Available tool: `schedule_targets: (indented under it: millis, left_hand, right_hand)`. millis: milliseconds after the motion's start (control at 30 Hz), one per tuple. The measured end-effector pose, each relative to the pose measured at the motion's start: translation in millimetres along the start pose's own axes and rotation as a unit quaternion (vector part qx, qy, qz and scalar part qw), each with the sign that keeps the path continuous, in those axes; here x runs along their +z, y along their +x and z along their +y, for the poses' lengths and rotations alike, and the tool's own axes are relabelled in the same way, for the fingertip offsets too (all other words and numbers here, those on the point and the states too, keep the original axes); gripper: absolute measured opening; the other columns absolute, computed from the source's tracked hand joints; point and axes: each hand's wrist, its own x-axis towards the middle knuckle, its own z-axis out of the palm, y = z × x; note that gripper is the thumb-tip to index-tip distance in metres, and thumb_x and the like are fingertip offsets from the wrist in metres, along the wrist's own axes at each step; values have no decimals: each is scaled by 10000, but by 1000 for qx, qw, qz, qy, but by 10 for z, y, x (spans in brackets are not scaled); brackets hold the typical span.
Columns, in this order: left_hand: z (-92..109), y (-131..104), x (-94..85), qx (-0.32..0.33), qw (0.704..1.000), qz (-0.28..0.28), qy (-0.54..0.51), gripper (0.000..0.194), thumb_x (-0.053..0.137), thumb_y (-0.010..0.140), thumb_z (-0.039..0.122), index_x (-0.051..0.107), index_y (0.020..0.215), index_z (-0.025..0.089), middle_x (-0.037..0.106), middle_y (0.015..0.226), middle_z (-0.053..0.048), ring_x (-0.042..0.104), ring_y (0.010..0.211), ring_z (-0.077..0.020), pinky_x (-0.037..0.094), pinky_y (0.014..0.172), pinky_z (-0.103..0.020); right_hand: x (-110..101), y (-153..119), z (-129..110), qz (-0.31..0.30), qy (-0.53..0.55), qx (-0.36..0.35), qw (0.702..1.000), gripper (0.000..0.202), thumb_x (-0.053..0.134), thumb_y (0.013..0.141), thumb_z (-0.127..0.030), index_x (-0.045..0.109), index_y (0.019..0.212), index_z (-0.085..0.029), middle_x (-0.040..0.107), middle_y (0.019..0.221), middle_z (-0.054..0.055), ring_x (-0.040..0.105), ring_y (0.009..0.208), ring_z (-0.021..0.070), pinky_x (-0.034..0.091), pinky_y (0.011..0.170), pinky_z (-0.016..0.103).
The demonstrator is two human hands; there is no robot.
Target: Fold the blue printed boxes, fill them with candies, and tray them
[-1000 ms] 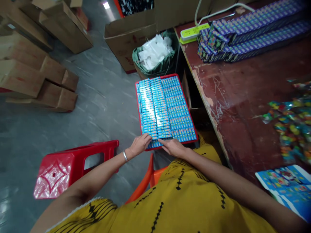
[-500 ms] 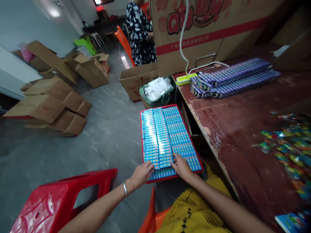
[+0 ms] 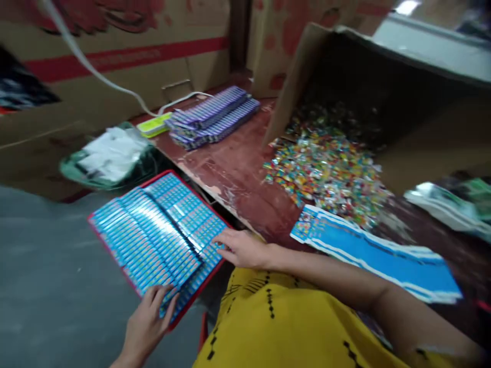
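Note:
A red-rimmed tray [image 3: 132, 285] holds rows of small blue boxes [image 3: 153, 237], with extra rows stacked on its left and middle part. My left hand [image 3: 148, 314] rests at the near left corner of these boxes, thumb and fingers apart, fingertips touching the end of the raised rows. My right hand [image 3: 243, 249] reaches over the tray's right edge. Its fingers are loosely bent with the thumb apart, near the lower right boxes, and I see nothing between them. Motion blurs the picture slightly.
A dark red table [image 3: 245, 174] stands at the right, bearing stacked purple packs [image 3: 215, 117], a yellow-green case [image 3: 153, 125], a heap of colourful wrapped pieces [image 3: 330, 168] spilling from a cardboard box, and fanned blue cards [image 3: 376, 250]. A green-lined bin [image 3: 76, 176] holds white scraps.
My view has swung right, bringing the wrapped pieces and blue cards into sight. My right hand has shifted from the raised rows to the tray's right edge; my left stays at the near end.

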Motion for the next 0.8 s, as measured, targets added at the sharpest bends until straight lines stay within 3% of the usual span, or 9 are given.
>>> schedule_targets:
  millis: [67,133,267,367,467,600,700,800]
  left_hand:
    - [205,256,-16,59,997,25,-33,193,585,887,315,584,1054,219,632,948,-44,661,830,-179,533,686,-264]
    - [555,549,-38,127,988,19,-87,193,602,880,270,579,1062,211,639,940,-54,650,844,-183,529,745,-287]
    - [1540,1217,20,219,960,2,-176,191,590,893,242,569,1079,205,630,925,-68,616,846,-182,513,743,-291]
    - [2311,1698,150,256,946,-46,-193,242,556,916,329,557,1124,205,621,997,-80,598,912,-199,517,783,-314]
    - [2881,2056,269,235,954,-108,-153,435,567,901,404,480,1281,211,578,1119,-87,571,1021,-228,520,849,-352]
    - [3182,2278,372,188,966,-154,-89,640,648,834,446,401,1378,218,539,1146,-88,544,1079,-265,517,856,-373]
    - [3198,2301,414,172,967,-164,-89,667,648,829,462,390,1395,220,525,1175,-97,528,1106,-272,501,887,-380]
    - [3188,2283,427,168,966,-168,-102,642,647,837,433,397,1395,237,518,1185,-95,521,1109,-267,487,908,-384]
  right_hand:
    - [-391,-345,22,88,-4,1,996,233,508,943,-263,635,1127,-197,688,1027,70,640,935,171,491,844,277]
    - [-748,-760,112,170,-16,45,984,215,492,952,-239,650,1095,-205,691,1035,62,641,953,160,482,859,270]
    - [-1328,-1534,562,305,-92,206,925,202,509,943,-268,696,995,-212,694,964,57,643,888,185,478,778,287]
    - [-1609,-1847,948,272,-170,308,896,224,524,930,-289,732,959,-210,680,950,68,632,868,207,452,748,298]
    - [-1726,-1888,1178,214,-214,343,889,250,510,939,-304,745,965,-222,669,994,74,607,944,218,427,780,296]
    - [-1694,-1753,1286,163,-229,337,898,284,484,958,-316,754,921,-236,636,1020,79,563,993,226,409,774,301]
    - [-1641,-1689,1316,160,-222,323,906,288,494,956,-311,758,875,-232,607,1001,92,525,1016,242,410,787,320]
    - [-1622,-1696,1311,176,-207,291,917,267,501,956,-330,755,945,-246,595,1012,98,488,1040,262,416,839,354]
